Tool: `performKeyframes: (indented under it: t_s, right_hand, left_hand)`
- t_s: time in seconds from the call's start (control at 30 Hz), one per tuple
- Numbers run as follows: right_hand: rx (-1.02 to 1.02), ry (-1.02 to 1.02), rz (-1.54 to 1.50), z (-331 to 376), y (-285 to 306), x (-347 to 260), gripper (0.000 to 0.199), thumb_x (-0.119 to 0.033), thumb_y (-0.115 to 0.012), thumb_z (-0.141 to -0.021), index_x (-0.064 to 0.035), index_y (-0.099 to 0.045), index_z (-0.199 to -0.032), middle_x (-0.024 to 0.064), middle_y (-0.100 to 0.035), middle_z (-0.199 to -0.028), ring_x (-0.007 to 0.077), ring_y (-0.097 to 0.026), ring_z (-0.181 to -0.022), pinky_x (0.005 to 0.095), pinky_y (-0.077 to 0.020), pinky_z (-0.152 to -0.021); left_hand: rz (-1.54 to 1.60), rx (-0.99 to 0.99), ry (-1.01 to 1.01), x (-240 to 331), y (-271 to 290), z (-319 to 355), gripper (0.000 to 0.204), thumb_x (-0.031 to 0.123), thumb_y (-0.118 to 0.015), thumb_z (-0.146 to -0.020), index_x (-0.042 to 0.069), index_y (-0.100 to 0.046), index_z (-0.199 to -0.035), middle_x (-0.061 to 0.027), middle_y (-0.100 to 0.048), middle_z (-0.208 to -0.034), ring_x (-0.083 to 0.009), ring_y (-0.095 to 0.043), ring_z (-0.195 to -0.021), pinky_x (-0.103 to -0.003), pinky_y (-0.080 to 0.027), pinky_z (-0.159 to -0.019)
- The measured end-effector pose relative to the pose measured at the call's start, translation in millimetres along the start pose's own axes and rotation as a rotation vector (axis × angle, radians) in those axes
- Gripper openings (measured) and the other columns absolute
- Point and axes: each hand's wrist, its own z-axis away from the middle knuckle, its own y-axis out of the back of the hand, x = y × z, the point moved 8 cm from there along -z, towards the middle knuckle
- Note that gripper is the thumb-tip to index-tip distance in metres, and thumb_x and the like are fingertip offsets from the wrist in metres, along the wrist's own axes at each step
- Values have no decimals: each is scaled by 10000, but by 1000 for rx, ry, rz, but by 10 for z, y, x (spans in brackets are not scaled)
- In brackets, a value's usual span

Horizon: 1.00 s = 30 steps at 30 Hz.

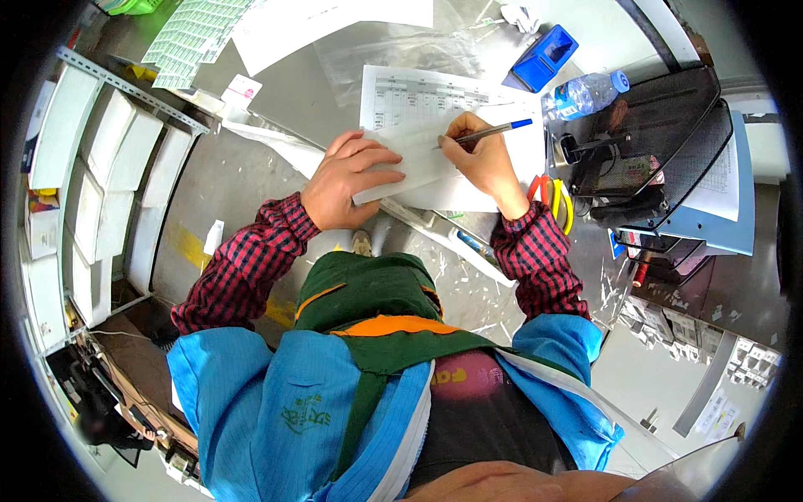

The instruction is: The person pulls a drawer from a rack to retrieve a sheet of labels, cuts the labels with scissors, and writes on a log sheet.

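Observation:
My right hand (483, 155) is closed around a pen (502, 130) with a blue end, its tip close to a translucent white sheet (418, 151). My left hand (347, 180) holds that sheet at its near left corner, with fingers extended over it and the thumb beside the lower edge. Beneath the sheet lies a larger white paper (410, 88) printed with a table. Scissors with orange and yellow handles (562, 205) rest just right of my right wrist.
A clear plastic bottle (585, 94) with a blue cap and a blue box (544, 58) sit beyond my right hand. A black mesh desk organizer (652, 159) stands on the right. Green label sheets (196, 38) lie far left. White bins (104, 184) fill shelving at left.

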Motion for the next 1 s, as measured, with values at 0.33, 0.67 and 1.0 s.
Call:
performKeyframes:
  t_s: [0.33, 0.67, 1.0]
  right_hand:
    - [-47, -27, 30, -5, 22, 29, 125, -68, -649, -780, -14, -541, -749, -11, -486, -628, 54, -437, -585, 234, -351, -508]
    - [-41, -19, -19, -5, 27, 2, 122, -58, -639, -770, -14, -528, -742, -12, -468, -625, 57, -426, -581, 233, -344, -507]
    - [39, -22, -61, 2, 64, 70, 124, -70, -633, -789, -17, -530, -744, -11, -467, -612, 64, -419, -575, 244, -341, -501]
  left_hand:
    - [23, 40, -6, -28, -13, -21, 476, 48, -708, -576, 157, -677, -1038, -21, -585, -1196, -235, -496, -1158, -484, -297, -1064]
    - [28, 40, -6, -38, -20, -13, 481, 44, -719, -568, 162, -681, -1033, -10, -586, -1198, -229, -494, -1161, -477, -312, -1055]
    - [22, 57, -8, -44, -28, -19, 485, 41, -714, -558, 158, -684, -1027, -12, -596, -1181, -229, -505, -1147, -476, -325, -1045]
